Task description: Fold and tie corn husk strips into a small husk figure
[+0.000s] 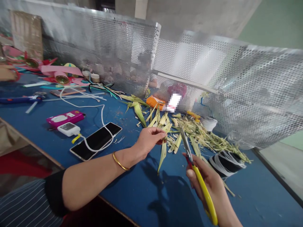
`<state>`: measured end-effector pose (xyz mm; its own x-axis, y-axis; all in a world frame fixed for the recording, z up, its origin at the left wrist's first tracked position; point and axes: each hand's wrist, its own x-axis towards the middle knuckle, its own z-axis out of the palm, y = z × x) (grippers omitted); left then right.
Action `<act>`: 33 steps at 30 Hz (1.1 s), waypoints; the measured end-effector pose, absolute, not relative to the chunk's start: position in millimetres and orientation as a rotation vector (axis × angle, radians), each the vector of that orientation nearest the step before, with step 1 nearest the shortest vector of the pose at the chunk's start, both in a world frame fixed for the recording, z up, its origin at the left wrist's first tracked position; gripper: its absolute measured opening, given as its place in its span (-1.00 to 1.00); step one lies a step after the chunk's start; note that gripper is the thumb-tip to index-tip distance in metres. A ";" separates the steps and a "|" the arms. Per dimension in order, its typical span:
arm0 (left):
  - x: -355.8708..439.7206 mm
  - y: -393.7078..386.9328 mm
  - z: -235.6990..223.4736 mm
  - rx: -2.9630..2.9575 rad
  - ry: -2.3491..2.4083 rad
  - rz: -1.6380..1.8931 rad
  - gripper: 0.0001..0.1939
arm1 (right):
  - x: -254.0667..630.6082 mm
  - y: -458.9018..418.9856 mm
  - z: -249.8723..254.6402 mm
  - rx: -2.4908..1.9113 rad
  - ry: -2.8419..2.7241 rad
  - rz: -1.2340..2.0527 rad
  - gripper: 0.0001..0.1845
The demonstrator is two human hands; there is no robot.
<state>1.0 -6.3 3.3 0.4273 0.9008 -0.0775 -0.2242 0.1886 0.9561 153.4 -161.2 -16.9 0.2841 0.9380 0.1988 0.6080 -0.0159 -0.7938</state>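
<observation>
Pinched between the thumb and fingers of my left hand (151,141) is a pale green husk strip (162,157), one pointed end hanging down over the table. My right hand (208,179) is wrapped round a pair of scissors (201,184) with yellow handles. Their metal blades look closed together and point up and away, to the right of the husk strip and apart from it. Just beyond both hands lies a heap of dry husk scraps (201,132). Broader green husk leaves (139,114) rest to the left of it.
On the blue table (132,201), a black phone (97,142) lies under a white cable near a magenta box (65,119). A cord-wrapped black spool (226,164) stands at right. Perforated metal panels (123,50) border the back. Another person's hand (8,73) shows far left.
</observation>
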 end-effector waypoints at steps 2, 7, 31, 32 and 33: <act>1.6 -6.2 2.7 1.090 0.784 0.940 -0.95 | 148.6 -161.0 -17.9 -1.732 -1.435 0.546 -0.43; 4.1 -8.7 2.5 1.068 0.779 0.955 -0.94 | 135.8 -157.8 -17.9 -1.960 -1.465 0.503 -0.43; 10.6 -15.1 -7.0 0.983 0.778 0.850 -0.92 | 132.9 -155.7 -15.1 -2.168 -1.515 0.324 -0.41; 10.5 -15.0 -7.4 0.977 0.781 0.850 -0.93 | 132.7 -155.6 -14.2 -2.181 -1.519 0.297 -0.40; 10.4 -14.9 -7.8 0.970 0.786 0.850 -0.93 | 132.5 -155.5 -13.3 -2.191 -1.520 0.274 -0.40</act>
